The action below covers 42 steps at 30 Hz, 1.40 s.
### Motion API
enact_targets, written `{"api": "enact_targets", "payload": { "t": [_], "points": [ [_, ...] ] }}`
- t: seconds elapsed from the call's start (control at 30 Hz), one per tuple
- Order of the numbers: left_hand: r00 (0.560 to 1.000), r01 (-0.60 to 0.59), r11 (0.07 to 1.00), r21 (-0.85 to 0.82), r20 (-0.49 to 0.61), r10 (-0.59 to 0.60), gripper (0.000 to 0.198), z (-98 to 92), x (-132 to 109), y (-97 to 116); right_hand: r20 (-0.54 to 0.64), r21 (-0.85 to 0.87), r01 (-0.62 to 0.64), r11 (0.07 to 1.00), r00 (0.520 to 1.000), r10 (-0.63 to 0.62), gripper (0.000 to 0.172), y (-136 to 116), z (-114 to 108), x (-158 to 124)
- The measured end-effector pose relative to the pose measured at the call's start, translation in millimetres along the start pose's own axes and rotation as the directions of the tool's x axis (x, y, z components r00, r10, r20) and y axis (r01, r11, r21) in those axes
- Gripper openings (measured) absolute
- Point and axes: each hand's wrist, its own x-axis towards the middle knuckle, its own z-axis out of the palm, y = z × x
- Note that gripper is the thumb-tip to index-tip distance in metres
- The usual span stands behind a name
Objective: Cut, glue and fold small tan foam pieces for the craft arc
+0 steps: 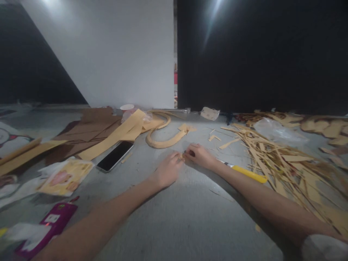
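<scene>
My left hand [169,169] is closed, its fingertips pinching a small tan piece [182,157] low over the grey tabletop. My right hand [200,156] meets it from the other side, fingers curled and pinched. The fingers hide most of what they hold. Just beyond both hands lies a curved tan strip [166,143], bent like a hook. A yellow-handled utility knife [248,173] rests by my right forearm, which partly covers it.
A phone [115,156] lies left of my hands, near tan and brown sheets [92,125]. Thin tan offcuts [274,156] are heaped on the right beside a clear plastic bag [277,129]. A purple object [58,215] and a yellow packet [66,177] sit at near left.
</scene>
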Motion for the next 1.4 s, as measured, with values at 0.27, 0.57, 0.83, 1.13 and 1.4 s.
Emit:
{"api": "enact_targets", "payload": {
  "t": [0.27, 0.57, 0.83, 1.13, 1.4],
  "points": [
    [1.000, 0.007, 1.000, -0.016, 0.000, -0.007, 0.045, 2.1, -1, 1, 0.057, -0.163, 0.397, 0.903, 0.918, -0.393, 0.047, 13, -24, -11],
    [1.000, 0.029, 0.996, -0.084, -0.009, -0.030, 0.042, 1.3, 0, 2, 0.184, -0.143, 0.507, 0.850, 0.857, -0.481, 0.041, 8, -25, -11],
    [0.997, 0.048, 0.988, -0.150, -0.054, -0.057, 0.050, 1.7, 2, -4, 0.143, -0.184, 0.449, 0.874, 0.892, -0.429, 0.037, 14, -17, -12],
    [0.998, 0.038, 0.985, -0.168, -0.039, -0.045, 0.053, 5.0, 1, -10, 0.117, 0.116, -0.087, 0.989, 0.990, 0.073, 0.019, 3, -11, -8],
    [0.993, 0.071, 0.963, -0.259, -0.071, -0.092, 0.052, 9.4, 1, -15, 0.168, 0.324, -0.302, 0.897, 0.951, 0.259, 0.024, -4, -7, -2]
  ]
}}
